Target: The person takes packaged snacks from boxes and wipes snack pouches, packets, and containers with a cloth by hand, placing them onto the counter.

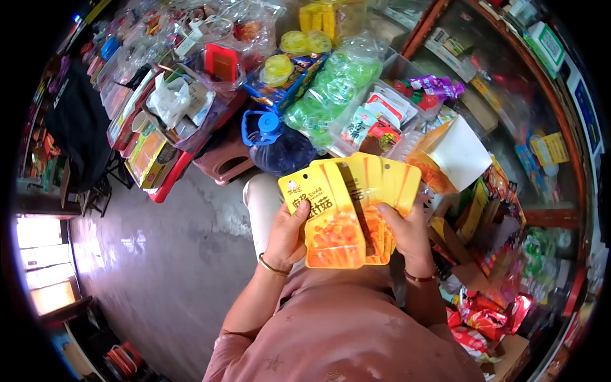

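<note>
Several flat yellow-and-orange snack packets (332, 223) are fanned out in front of my body, each with a small hang hole at the top. My left hand (287, 234) grips the leftmost packet by its edge, thumb on the printed front. On the other side, my right hand (409, 234) pinches the overlapping packets (375, 191), with its thumb across their fronts. Both hands' other fingers are hidden behind the packets. Just beyond them stand a blue-capped water jug (280, 149) and a clear plastic bin (344, 145) of assorted packets.
A white-and-orange open box (455, 153) stands right of the packets. Green plastic containers (337, 89) and a blue display box (286, 89) lie farther back. At right is a wood-framed glass case (560, 114); at left, a pink stool (223, 159) stands on the grey floor (165, 254).
</note>
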Motion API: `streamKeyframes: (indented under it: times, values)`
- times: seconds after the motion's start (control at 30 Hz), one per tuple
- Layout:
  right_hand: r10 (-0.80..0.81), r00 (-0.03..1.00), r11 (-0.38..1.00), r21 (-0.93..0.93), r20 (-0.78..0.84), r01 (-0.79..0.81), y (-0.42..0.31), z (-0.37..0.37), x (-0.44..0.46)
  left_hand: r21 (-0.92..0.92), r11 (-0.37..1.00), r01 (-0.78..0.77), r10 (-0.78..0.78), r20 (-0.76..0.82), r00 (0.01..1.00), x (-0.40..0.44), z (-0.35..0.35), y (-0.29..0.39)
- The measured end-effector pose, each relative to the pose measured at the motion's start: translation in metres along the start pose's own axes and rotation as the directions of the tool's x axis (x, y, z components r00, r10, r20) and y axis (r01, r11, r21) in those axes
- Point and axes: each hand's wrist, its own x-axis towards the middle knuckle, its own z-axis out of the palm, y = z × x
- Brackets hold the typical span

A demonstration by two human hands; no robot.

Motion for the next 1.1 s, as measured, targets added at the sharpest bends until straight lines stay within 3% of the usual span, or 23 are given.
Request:
streamKeyframes:
  times: [0.1,0.17,0.23,0.27,0.3,0.37,0.43,0.47,0.5,0.53,0.57,0.6,0.67,0.7,0.73,0.77,0.83,0.9,1.0,1.07,1.1]
  values:
    - [0.075,0.997,0.993,0.090,0.000,-0.075,0.009,0.001,-0.001,0.010,0.999,0.038,-0.037,-0.031,0.999,0.001,0.015,-0.012]
    - [0.114,0.993,0.988,0.105,0.006,-0.114,0.015,-0.006,-0.002,0.150,0.989,0.014,-0.011,-0.020,1.000,0.001,0.025,-0.017]
    - [0.170,0.985,0.927,0.335,0.024,-0.169,0.018,-0.010,-0.006,0.111,0.994,0.003,-0.001,-0.015,1.000,0.000,0.040,-0.023]
    - [0.179,0.982,0.887,0.421,0.061,-0.188,0.020,-0.014,-0.009,0.123,0.989,0.077,-0.076,-0.009,0.997,0.000,0.035,-0.027]
    - [0.131,0.991,0.907,0.399,0.037,-0.135,0.026,-0.015,-0.012,0.134,0.977,0.163,-0.166,0.007,0.986,0.001,0.030,-0.031]
    - [0.052,0.998,0.987,0.154,0.020,-0.055,0.043,-0.027,-0.021,0.107,0.929,0.354,-0.359,0.032,0.933,0.003,0.029,-0.043]
    - [0.013,0.998,0.989,-0.145,0.055,-0.005,0.030,-0.049,-0.026,0.093,0.926,0.367,-0.370,0.017,0.929,0.000,0.042,-0.050]
    - [0.012,0.998,0.954,-0.300,-0.069,-0.033,0.022,-0.067,-0.034,0.084,0.928,0.363,-0.364,0.002,0.931,-0.001,0.036,-0.057]
    - [-0.151,0.937,0.970,-0.231,-0.315,0.078,0.028,-0.086,-0.041,0.069,0.935,0.348,-0.347,-0.019,0.938,0.001,0.027,-0.063]
    - [-0.262,0.856,0.863,-0.505,-0.445,0.001,0.028,-0.124,-0.047,0.064,0.931,0.360,-0.359,-0.025,0.933,0.002,0.022,-0.063]
    - [-0.107,0.704,0.933,-0.315,-0.702,-0.173,0.014,-0.154,-0.048,0.056,0.930,0.364,-0.363,-0.039,0.931,0.003,0.016,-0.063]
    - [-0.493,0.581,0.775,-0.630,-0.647,-0.044,0.032,-0.207,-0.052,0.052,0.933,0.356,-0.357,-0.002,0.934,0.006,0.009,-0.064]
    - [-0.636,0.444,0.568,-0.772,-0.631,-0.284,0.044,-0.294,-0.062,-0.009,0.937,0.349,-0.348,0.022,0.937,0.009,0.006,-0.063]
    - [-0.678,0.437,0.431,-0.801,-0.591,-0.415,0.064,-0.341,-0.064,-0.073,0.921,0.382,-0.380,0.043,0.924,0.010,0.006,-0.062]
    - [-0.578,0.466,0.440,-0.737,-0.670,-0.513,0.087,-0.379,-0.071,-0.080,0.926,0.370,-0.368,0.044,0.929,0.010,0.009,-0.062]
    - [-0.583,0.475,0.438,-0.747,-0.659,-0.500,0.100,-0.393,-0.073,-0.089,0.917,0.389,-0.387,0.047,0.921,0.011,0.016,-0.061]
    - [-0.364,0.437,0.370,-0.559,-0.822,-0.742,0.116,-0.402,-0.076,-0.110,0.916,0.386,-0.384,0.043,0.922,0.012,0.026,-0.063]
    - [-0.337,0.530,0.204,-0.610,-0.778,-0.765,0.120,-0.401,-0.084,-0.037,0.942,0.334,-0.334,0.008,0.943,0.011,0.032,-0.064]
    - [-0.438,0.539,0.204,-0.663,-0.720,-0.720,0.132,-0.415,-0.104,0.006,0.963,0.270,-0.270,-0.028,0.963,0.010,0.039,-0.065]
    - [-0.201,0.368,0.438,-0.419,-0.908,-0.795,0.093,-0.387,-0.115,0.022,0.960,0.279,-0.278,-0.024,0.960,0.010,0.040,-0.064]
    - [-0.525,0.500,0.249,-0.686,-0.689,-0.684,0.121,-0.403,-0.135,0.042,0.959,0.279,-0.279,-0.016,0.960,0.011,0.041,-0.063]
